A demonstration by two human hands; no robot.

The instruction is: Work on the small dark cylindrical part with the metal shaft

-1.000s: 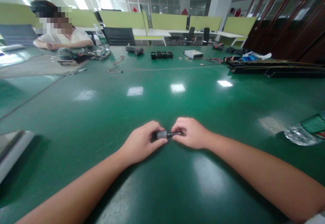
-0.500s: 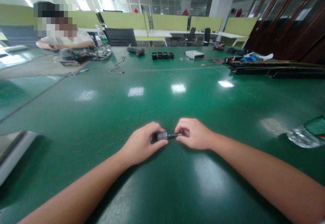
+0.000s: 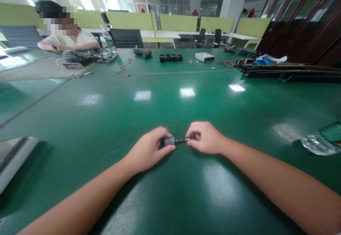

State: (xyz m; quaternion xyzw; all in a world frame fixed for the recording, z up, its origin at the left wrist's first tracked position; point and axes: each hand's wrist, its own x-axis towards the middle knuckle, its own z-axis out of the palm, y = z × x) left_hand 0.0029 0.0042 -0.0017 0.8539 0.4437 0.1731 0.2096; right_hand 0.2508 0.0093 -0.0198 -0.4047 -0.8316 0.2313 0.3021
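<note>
Grey metal cylinder (image 3: 169, 141) with thin dark shaft (image 3: 181, 140): held just above the bench's near-middle. Your left hand (image 3: 149, 150) is closed around the cylinder; your right hand (image 3: 204, 138) pinches the shaft's far end. Risk: the shaft looks slender, so a skewed pull or twist could bend it, or the small piece could slip and roll off across the smooth top. Green glossy bench (image 3: 165, 103): crumpled clear bottle (image 3: 318, 143) at right edge, black fans (image 3: 170, 58) and loose cable (image 3: 122, 68) toward far edge, a seated person (image 3: 68, 40) at far left corner. Open office, green partitions behind.
</note>
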